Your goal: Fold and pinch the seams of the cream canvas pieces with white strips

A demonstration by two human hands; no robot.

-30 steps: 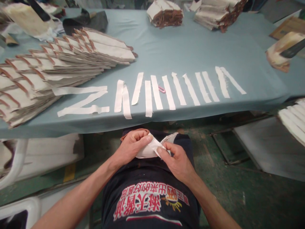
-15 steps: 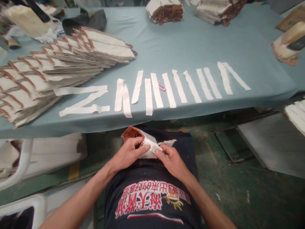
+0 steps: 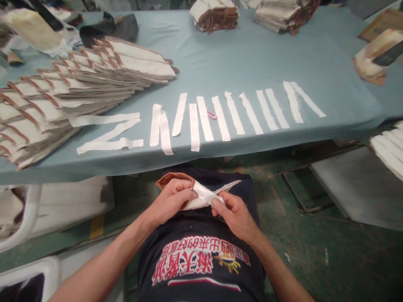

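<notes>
Over my lap, just off the table's front edge, I hold a white fabric piece with brown lining [image 3: 166, 179]. My left hand [image 3: 174, 199] pinches its brown-edged side, thumb on top. Closed at the other side, my right hand [image 3: 231, 209] grips a white strip [image 3: 206, 195] that lies across the piece. A thin pale edge of cloth [image 3: 231, 184] sticks out beyond my right fingers. The undersides of the fingers are hidden. On the table ahead, several loose white strips [image 3: 222, 119] lie in a spread row, with a pink clip-like item [image 3: 212, 114] among them.
A blue-green cloth covers the table [image 3: 201, 63]. Fanned stacks of white, brown-edged fabric pieces [image 3: 94, 75] fill its left side. Two bundles, one a white-and-brown bundle [image 3: 215, 14], sit at the back. A pale container with a dark handle [image 3: 378, 58] stands far right. White-rimmed bins [image 3: 37, 205] are at lower left.
My right hand has moved slightly right and down, drawing the white strip out straighter. My left hand stays on the piece, whose brown end has flattened somewhat. The view has shifted a little.
</notes>
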